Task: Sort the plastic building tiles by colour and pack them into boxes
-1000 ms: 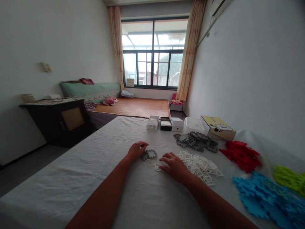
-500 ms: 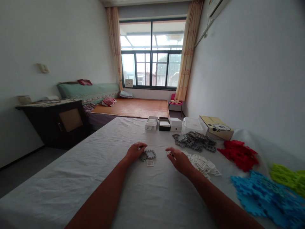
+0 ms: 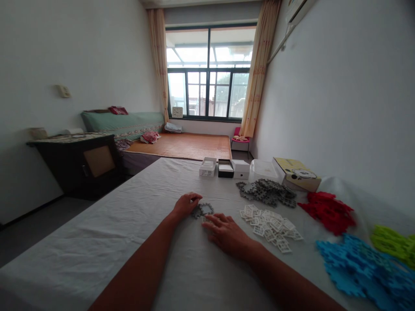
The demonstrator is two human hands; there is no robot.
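Observation:
My left hand (image 3: 187,204) rests on the cloth with its fingers bent and drawn together; what they hold, if anything, is hidden. Close beside it lie grey plastic interlocking pieces with toothed edges, one a square open frame (image 3: 207,208). My right hand (image 3: 225,231) reaches palm down just below that frame, fingers spread. Under its fingertips a small white window-shaped piece (image 3: 204,219) shows only in part. To the right of this hand lies a loose pile of white window-shaped pieces (image 3: 270,226).
Behind the white pile is a heap of grey toothed pieces (image 3: 267,192). Red (image 3: 329,211), blue (image 3: 363,268) and lime-green pieces (image 3: 394,244) lie on the right. Small boxes (image 3: 207,167), a clear tub (image 3: 264,170) and a yellow carton (image 3: 297,172) line the table's far edge.
My right hand has moved left and nearer to me, from beside the white pile to over the small white piece, and its fingers have spread. My left hand stays by the grey pieces.

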